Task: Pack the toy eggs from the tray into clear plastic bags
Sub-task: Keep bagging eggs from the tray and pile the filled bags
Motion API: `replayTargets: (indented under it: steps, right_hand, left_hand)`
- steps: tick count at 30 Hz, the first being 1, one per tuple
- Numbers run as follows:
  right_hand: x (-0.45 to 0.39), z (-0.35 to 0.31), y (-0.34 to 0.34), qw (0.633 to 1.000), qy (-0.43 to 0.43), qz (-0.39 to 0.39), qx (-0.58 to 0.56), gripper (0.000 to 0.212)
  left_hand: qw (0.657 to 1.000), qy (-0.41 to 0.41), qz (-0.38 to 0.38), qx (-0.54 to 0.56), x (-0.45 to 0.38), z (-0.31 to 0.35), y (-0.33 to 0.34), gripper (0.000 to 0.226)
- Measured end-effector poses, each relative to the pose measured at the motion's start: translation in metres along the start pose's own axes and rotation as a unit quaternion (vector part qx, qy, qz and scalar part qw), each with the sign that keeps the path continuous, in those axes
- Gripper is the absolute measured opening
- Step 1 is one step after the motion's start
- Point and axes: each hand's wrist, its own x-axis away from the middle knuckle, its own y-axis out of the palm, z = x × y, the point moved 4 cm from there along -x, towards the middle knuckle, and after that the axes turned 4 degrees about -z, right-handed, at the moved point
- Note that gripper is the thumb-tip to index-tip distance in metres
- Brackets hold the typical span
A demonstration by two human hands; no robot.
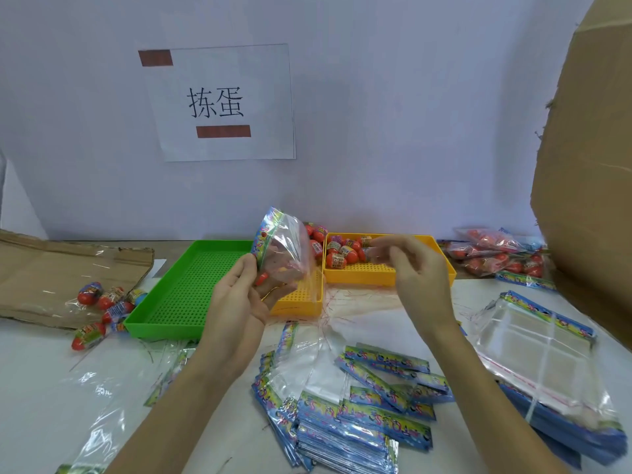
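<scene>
Counter (41, 371): white, running under everything in view. Carton (588, 148) is standing at the far right, and flattened cardboard (51, 265) is lying at the far left. A sheet with two printed characters, the sign (222, 102), is hanging taped on the wall.

Green tray (178, 295) is sitting left of centre with only its perforated floor showing. Two yellow trays: the near one (301, 299) is touching the green tray's right side; the far one (372, 271) is holding the eggs (337, 260) in its left part, with a few more lying just behind the near tray.

Flat bags (362, 415) with blue printed headers are lying in loose stacks across the front of the counter. Filled bags (496, 254) are piling up behind the far yellow tray, to the right. Loose eggs (102, 302) are lying on the cardboard edge at left.

Left hand (239, 295) is holding an open bag (284, 248) upright over the near yellow tray, thumb and fingers grasping its lower edge; something orange is showing inside at the bottom.

Right hand (410, 265) is hovering over the far yellow tray, blurred; fingers are curling loosely, and I cannot tell whether they are gripping anything.
</scene>
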Motion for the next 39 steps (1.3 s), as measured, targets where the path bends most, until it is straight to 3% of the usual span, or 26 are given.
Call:
replayTargets:
  steps: [1,3,6,9,12,15,19,22,24,26,28,31,33,36,39]
  right_hand:
    - [0.001,0.002,0.008,0.998,0.025,-0.045,-0.023,0.021]
    - [0.007,0.009,0.024,0.986,0.099,-0.13,-0.033,0.04]
    - [0.017,0.019,0.041,0.965,0.18,-0.186,-0.043,0.068]
    - [0.023,0.018,0.053,0.948,0.202,-0.229,-0.095,0.068]
    - [0.027,0.015,0.06,0.892,0.269,-0.29,-0.219,0.084]
    - [0.032,0.007,0.062,0.821,0.31,-0.359,-0.319,0.065]
    - [0.028,0.008,0.056,0.795,0.322,-0.306,-0.412,0.031]
    - [0.022,0.013,0.051,0.808,0.335,-0.222,-0.43,0.033]
    - [0.02,0.017,0.046,0.853,0.316,-0.187,-0.37,0.035]
    - [0.02,0.018,0.042,0.911,0.278,-0.181,-0.246,0.025]
    - [0.021,0.019,0.041,0.937,0.248,-0.191,-0.157,0.013]
    - [0.022,0.018,0.041,0.936,0.228,-0.235,-0.126,0.007]
    - [0.022,0.016,0.041,0.923,0.232,-0.266,-0.153,0.021]
    - [0.02,0.013,0.038,0.92,0.244,-0.231,-0.201,0.037]
    - [0.018,0.012,0.034,0.93,0.237,-0.188,-0.208,0.035]
  left_hand:
    - [1.0,-0.002,0.001,0.009,0.0,0.001,0.001,0.033]
    - [1.0,-0.008,0.005,0.024,0.0,0.002,0.002,0.032]
    - [0.998,-0.026,-0.003,0.061,0.0,0.001,0.004,0.031]
    - [0.991,-0.061,-0.044,0.107,0.002,0.0,0.009,0.032]
    - [0.98,-0.093,-0.091,0.15,0.005,-0.005,0.014,0.033]
    - [0.97,-0.118,-0.128,0.169,0.006,-0.009,0.016,0.027]
    - [0.971,-0.14,-0.153,0.121,0.005,-0.012,0.015,0.023]
    - [0.976,-0.152,-0.115,0.103,0.003,-0.014,0.008,0.029]
    - [0.984,-0.143,-0.077,0.068,0.002,-0.012,0.003,0.051]
    - [0.992,-0.113,-0.037,-0.03,0.001,-0.005,-0.001,0.068]
    - [0.981,-0.056,-0.03,-0.185,0.001,0.0,-0.005,0.053]
    - [0.959,-0.001,-0.028,-0.282,0.001,0.001,-0.01,0.024]
    - [0.959,0.009,-0.014,-0.284,0.001,0.001,-0.013,0.027]
    - [0.956,0.018,-0.012,-0.293,0.0,0.003,-0.017,0.041]
    - [0.96,0.001,-0.013,-0.279,-0.001,0.004,-0.019,0.022]
